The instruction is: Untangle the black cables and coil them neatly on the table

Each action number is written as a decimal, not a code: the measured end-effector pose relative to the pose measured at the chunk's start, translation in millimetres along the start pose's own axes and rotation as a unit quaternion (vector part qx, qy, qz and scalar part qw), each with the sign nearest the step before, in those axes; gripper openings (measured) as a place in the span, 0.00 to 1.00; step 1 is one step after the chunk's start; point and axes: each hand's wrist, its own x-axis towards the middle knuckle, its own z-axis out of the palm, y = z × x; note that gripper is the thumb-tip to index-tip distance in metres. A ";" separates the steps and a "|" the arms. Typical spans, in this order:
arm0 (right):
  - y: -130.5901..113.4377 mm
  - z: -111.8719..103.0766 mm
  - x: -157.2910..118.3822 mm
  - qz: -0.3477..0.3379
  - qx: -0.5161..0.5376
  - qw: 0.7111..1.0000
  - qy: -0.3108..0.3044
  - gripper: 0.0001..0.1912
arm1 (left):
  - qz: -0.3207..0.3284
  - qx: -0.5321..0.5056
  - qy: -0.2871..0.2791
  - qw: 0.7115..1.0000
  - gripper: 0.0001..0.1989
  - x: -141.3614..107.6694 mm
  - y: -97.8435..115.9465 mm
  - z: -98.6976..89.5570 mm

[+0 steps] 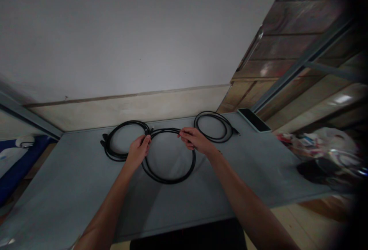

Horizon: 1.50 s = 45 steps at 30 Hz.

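Black cable coils [170, 182]: 3 | hands on middle coil: 2 | phone [254, 120]: 1

Middle coil [169, 181] — between left coil [110, 154] and right coil [214, 139] — on table [71, 188].

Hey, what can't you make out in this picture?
All in the head view:
- Parts of the middle cable coil behind the fingers of the left hand and right hand.
- Plug type on the left cable coil: too small and dark.
- Contents of the plastic bag: blurred.
- Full shape of the dark object below the table: cut off by the bottom edge.
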 end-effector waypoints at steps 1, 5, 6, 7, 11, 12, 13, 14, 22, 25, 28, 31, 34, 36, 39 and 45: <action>1.6 0.7 1.7 -0.010 0.003 1.000 0.022 0.18 | 0.003 -0.011 0.005 1.000 0.21 0.2 -0.6 0.6; 7.8 -6.1 6.8 -0.039 -0.069 0.991 0.107 0.17 | -0.018 0.015 -0.083 0.996 0.21 -2.9 -0.3 -0.1; 8.1 -9.2 6.6 -0.038 -0.095 0.990 0.100 0.17 | -0.032 0.023 -0.125 0.991 0.21 -4.5 0.8 -1.0; 7.6 -12.0 5.6 -0.033 -0.117 0.990 0.078 0.18 | -0.043 0.026 -0.161 0.986 0.21 -6.3 2.3 -2.0; 0.1 -11.8 -2.8 -0.001 -0.188 0.982 -0.031 0.20 | -0.115 -0.027 -0.223 0.968 0.20 -15.9 9.7 -2.5; -1.9 -8.5 -4.8 0.008 -0.207 0.977 -0.053 0.20 | -0.145 -0.045 -0.234 0.960 0.21 -18.7 11.0 -0.9; -3.3 -4.3 -6.4 0.015 -0.222 0.972 -0.075 0.20 | -0.174 -0.060 -0.250 0.951 0.21 -21.6 11.8 1.8; -4.1 0.3 -7.4 0.020 -0.231 0.968 -0.099 0.21 | -0.201 -0.072 -0.267 0.940 0.21 -24.3 12.1 5.3; -1.0 6.6 -5.6 0.043 -0.094 0.988 -0.117 0.21 | -0.205 -0.153 -0.237 0.937 0.20 -24.1 15.7 17.8; -3.8 -8.9 -5.4 0.041 0.003 0.996 -0.086 0.20 | -0.156 -0.186 -0.151 0.958 0.20 -14.3 23.1 -2.8; -7.6 -20.0 -5.7 0.027 0.057 0.997 -0.052 0.19 | -0.119 -0.223 -0.084 0.964 0.19 -6.0 28.1 -22.5; -8.5 -19.1 -4.4 0.006 0.091 0.996 -0.014 0.18 | -0.100 -0.265 -0.038 0.958 0.18 -1.9 26.0 -25.7; -5.7 -11.5 -0.6 -0.021 0.095 0.995 0.037 0.24 | -0.102 -0.304 -0.011 0.947 0.17 -2.7 16.9 -10.9; -3.0 -9.0 1.8 -0.031 0.078 0.994 0.070 0.25 | -0.120 -0.322 -0.023 0.939 0.16 -5.3 10.0 2.8; -1.3 -13.9 2.1 -0.022 0.038 0.996 0.083 0.24 | -0.150 -0.321 -0.060 0.933 0.18 -9.8 4.2 16.0; -5.5 -17.7 -6.8 0.022 -0.054 0.998 -0.016 0.23 | -0.167 -0.154 -0.116 0.967 0.22 -13.3 8.0 9.4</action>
